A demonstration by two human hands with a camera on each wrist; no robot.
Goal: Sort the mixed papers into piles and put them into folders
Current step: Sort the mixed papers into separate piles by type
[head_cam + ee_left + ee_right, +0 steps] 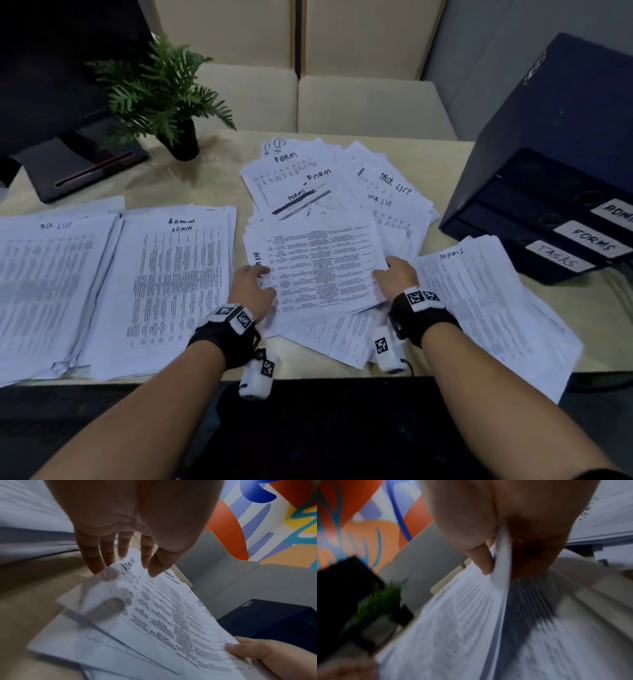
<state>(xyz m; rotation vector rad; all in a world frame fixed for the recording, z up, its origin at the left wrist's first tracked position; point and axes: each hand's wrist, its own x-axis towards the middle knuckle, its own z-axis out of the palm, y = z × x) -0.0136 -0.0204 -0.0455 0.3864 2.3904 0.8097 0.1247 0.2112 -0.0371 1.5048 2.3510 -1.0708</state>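
Note:
A printed sheet headed ADMIN (318,270) lies turned sideways on top of the mixed paper heap (342,185) at the table's middle. My left hand (263,277) holds its left edge, with the thumb on top and the fingers at the edge by the heading (133,563). My right hand (387,269) pinches its right edge between the thumb and the fingers beneath (494,563). Sorted piles lie around it: TASK LIST (51,274) at far left, ADMIN (171,274) beside it, FORMS (479,301) on the right.
A dark blue box (555,120) at the right holds folders labelled ADMIN, FORMS (592,240) and TASKS (558,260). A potted fern (164,96) and a monitor base (78,164) stand at the back left. Cream seats lie beyond the table's far edge.

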